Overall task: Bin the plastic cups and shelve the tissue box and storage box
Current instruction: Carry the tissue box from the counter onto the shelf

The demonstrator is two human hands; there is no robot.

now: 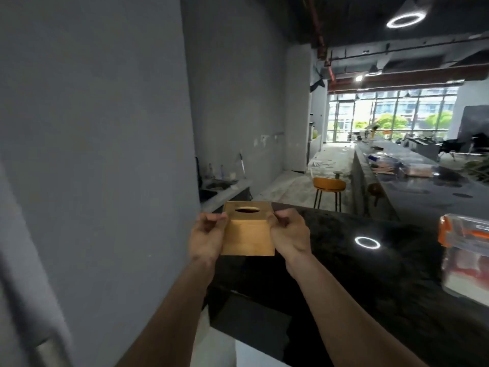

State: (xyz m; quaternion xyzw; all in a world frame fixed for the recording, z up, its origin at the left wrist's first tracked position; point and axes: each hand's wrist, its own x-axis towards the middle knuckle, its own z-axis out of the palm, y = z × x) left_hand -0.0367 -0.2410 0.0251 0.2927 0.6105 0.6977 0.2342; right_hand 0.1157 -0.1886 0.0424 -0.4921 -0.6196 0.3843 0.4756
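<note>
A square wooden tissue box (247, 234) with an oval slot on top is held in the air in front of me, at the left end of the black counter (370, 274). My left hand (207, 238) grips its left side and my right hand (288, 234) grips its right side. A clear plastic storage box (465, 258) with orange clips stands on the counter at the far right, partly cut off by the frame edge. No plastic cups are visible.
A grey wall (105, 154) rises close on my left. Behind it a sink counter (222, 189) holds bottles. An orange stool (329, 189) stands on the floor beyond the counter. A long dark counter (412, 181) with clutter runs toward the windows.
</note>
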